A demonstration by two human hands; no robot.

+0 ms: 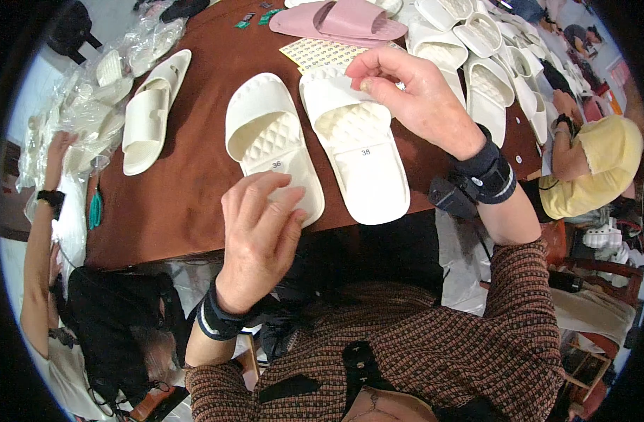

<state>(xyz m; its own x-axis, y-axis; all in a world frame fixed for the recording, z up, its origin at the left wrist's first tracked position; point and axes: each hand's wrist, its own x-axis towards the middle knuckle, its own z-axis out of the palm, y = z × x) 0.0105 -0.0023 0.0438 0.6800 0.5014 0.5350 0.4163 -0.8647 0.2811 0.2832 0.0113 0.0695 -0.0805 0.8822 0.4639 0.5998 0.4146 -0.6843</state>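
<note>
Two white slide slippers lie side by side on the brown table, toes pointing away from me. Over the heel of the left slipper [259, 126] hovers my left hand [255, 228], fingers loosely bent and apart, with nothing seen in it. My right hand [420, 98] is above the toe strap of the right slipper [371, 183], thumb and forefinger drawn together; whatever they may pinch is too small to make out. Small dark print marks both insoles. Behind the right slipper, a yellow sheet of small stickers [309, 53] lies partly under a pink slipper [336, 22].
Another white slipper pair [153, 112] rests to the left on the brown table [195, 190]. Many white slippers [487, 88] crowd the right side. Plastic-wrapped slippers [90, 112] pile up at the left edge, where another person's hand [60, 144] reaches in. A person in yellow [596, 165] sits at right.
</note>
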